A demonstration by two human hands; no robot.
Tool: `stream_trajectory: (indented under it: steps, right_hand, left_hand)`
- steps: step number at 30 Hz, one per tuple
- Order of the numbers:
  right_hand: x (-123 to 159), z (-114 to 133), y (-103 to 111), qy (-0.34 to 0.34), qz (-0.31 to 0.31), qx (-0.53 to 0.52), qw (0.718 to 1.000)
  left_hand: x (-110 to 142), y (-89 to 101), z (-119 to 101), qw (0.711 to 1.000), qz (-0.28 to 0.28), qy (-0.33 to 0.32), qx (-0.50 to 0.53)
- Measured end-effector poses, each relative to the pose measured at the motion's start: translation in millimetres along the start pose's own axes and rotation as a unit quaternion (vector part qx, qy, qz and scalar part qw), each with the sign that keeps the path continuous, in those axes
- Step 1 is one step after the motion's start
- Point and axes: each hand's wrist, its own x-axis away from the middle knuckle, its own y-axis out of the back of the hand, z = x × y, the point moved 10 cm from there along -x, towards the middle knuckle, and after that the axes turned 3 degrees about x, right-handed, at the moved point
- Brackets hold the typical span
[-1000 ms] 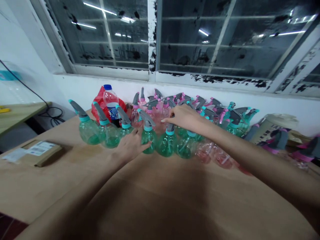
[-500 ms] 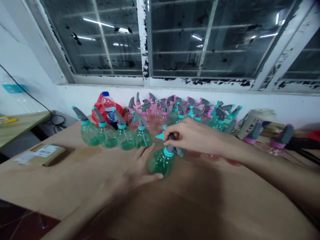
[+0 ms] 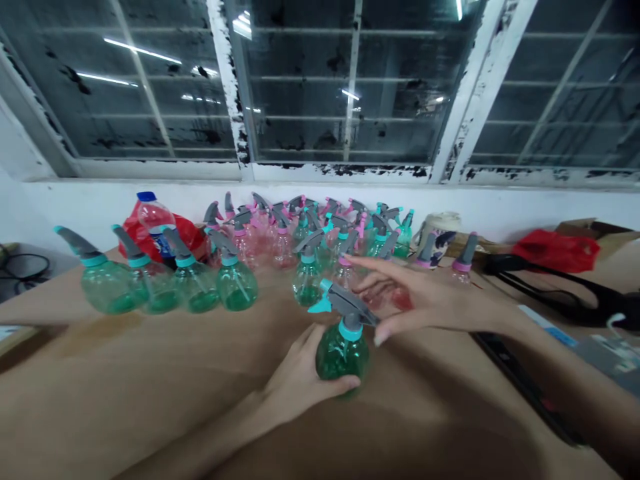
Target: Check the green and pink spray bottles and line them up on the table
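Note:
A green spray bottle (image 3: 344,353) with a turquoise collar and grey trigger head stands tilted slightly in front of me. My left hand (image 3: 300,373) is wrapped round its round body, thumb across the front. Just right of the spray head, my right hand (image 3: 415,293) is open with fingers apart; its thumb is close to the grey lever, and I cannot tell whether they touch. To the left, several similar green spray bottles (image 3: 237,287) stand in a row. Behind the held bottle is another green spray bottle (image 3: 307,280).
Several pink and green spray bottles (image 3: 283,243) crowd against the wall below the window. A blue-capped drink bottle (image 3: 155,217) stands by a red bag (image 3: 187,233). On the right lie a black strap (image 3: 555,293), a dark phone-like object (image 3: 525,383) and another red bag (image 3: 557,250).
My right hand has let go of the spray head and opened to its right. The head has turned so its nozzle points up-left. The view has swung right.

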Motion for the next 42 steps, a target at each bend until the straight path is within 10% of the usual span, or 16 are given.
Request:
stream_trajectory:
  steps: [6,10,21,42]
  right_hand:
    - [8.1,-42.2,-39.3,-0.001,0.027,-0.119,0.992]
    - [-0.5,-41.3,-56.8,0.014,-0.058,-0.179,0.982]
    - [-6.2,-35.9,-43.2,0.049,-0.233,-0.245,0.94]
    - [-10.1,-42.9,-33.9,0.007,-0.28,-0.163,0.946]
  left_hand:
    - [-11.5,-22.1,-5.1,0.997,0.005,-0.042,0.059]
    - [-17.1,-35.7,-13.9,0.992,0.013,-0.086,0.095]
    - [-15.7,-51.5,4.3,0.991,0.078,-0.099,-0.052]
    - [-15.1,-51.4,29.9,0.955,0.17,-0.094,-0.226]
